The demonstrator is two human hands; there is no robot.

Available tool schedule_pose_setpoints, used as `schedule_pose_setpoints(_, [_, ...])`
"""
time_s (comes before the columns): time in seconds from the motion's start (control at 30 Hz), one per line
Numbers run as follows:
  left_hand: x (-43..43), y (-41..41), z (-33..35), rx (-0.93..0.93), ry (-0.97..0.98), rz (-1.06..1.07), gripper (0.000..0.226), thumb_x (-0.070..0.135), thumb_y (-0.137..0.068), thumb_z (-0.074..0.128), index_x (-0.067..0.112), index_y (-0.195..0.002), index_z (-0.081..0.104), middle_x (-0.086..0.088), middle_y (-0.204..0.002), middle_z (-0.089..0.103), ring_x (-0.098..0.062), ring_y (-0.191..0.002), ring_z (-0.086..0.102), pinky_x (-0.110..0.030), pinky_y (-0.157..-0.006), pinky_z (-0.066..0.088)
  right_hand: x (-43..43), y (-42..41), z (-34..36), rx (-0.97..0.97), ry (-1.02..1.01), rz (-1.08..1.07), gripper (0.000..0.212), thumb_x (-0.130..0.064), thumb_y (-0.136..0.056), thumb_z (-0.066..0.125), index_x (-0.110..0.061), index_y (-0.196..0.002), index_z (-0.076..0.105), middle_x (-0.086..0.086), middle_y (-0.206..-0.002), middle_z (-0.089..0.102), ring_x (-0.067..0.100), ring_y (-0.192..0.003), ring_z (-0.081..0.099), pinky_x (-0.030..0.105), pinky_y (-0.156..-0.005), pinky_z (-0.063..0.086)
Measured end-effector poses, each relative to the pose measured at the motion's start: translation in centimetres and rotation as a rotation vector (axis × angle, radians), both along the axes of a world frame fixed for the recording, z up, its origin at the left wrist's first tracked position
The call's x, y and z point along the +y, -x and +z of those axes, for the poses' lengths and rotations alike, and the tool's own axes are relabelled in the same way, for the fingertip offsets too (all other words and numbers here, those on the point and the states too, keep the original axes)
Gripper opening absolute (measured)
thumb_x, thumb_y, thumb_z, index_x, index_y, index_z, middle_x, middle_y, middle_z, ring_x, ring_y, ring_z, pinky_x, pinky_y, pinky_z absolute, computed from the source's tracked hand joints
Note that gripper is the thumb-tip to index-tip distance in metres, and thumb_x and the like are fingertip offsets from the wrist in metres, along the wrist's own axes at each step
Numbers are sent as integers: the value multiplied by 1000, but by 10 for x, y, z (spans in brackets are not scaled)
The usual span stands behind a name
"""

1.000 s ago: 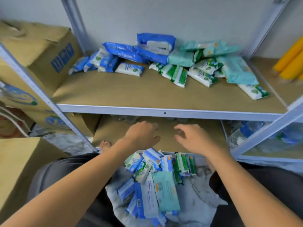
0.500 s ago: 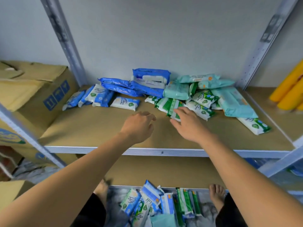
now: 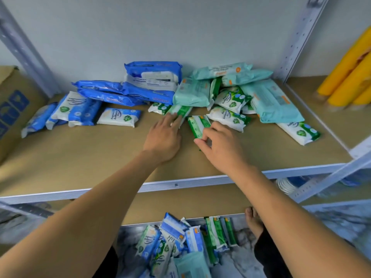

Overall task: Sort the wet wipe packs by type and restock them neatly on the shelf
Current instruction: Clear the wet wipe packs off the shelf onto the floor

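Fingers of right hand (image 3: 220, 149) pinch a green pack (image 3: 197, 126); left hand (image 3: 163, 137) fingers spread flat on another pack (image 3: 180, 111), on the shelf (image 3: 80, 157).

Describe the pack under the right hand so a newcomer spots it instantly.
Start at the pile of teal packs at the shelf's back right. Just in front lies a small green pack, pinched by the right hand. Alone among its neighbours, it lies apart from the heap.

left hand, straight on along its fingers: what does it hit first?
The left hand already has its fingertips on a green-striped pack. Straight beyond that, probably the mint-green pack, though depth is unclear.
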State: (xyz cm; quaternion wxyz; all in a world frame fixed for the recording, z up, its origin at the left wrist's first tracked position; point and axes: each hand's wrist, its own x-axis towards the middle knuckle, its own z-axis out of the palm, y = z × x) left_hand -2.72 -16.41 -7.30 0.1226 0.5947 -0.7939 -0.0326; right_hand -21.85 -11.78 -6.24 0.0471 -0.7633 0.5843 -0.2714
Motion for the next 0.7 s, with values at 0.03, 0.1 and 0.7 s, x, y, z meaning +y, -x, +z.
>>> schedule_pose_setpoints(0.03, [4,0,-2,3,36,26,57,34,-102,42,19,-155,30,-6,-152,37,-28,-140,34,-43,-112,30,3,1,0,-21,9,-21,30,-42,-90,67,-19,-72,58,-5,-85,48,21,-77,51,37,-62,46])
schedule_pose_setpoints(0.1, [14,1,-1,3,101,75,55,42,-102,42,20,-152,37,-8,-138,46,-29,-128,42,-45,-104,36,9,0,0,-60,9,-53,27,-38,-85,73,-19,-71,59,-5,-84,51,21,-75,53,36,-60,46])
schedule_pose_setpoints(0.7, [140,-51,1,243,202,170,21,30,-84,76,15,-94,65,-5,-119,67,-34,-91,61,-41,-73,50,110,-14,-7,-42,-42,-87,20,-29,-87,68,-17,-95,54,4,-115,53,29,-102,47,38,-75,45])
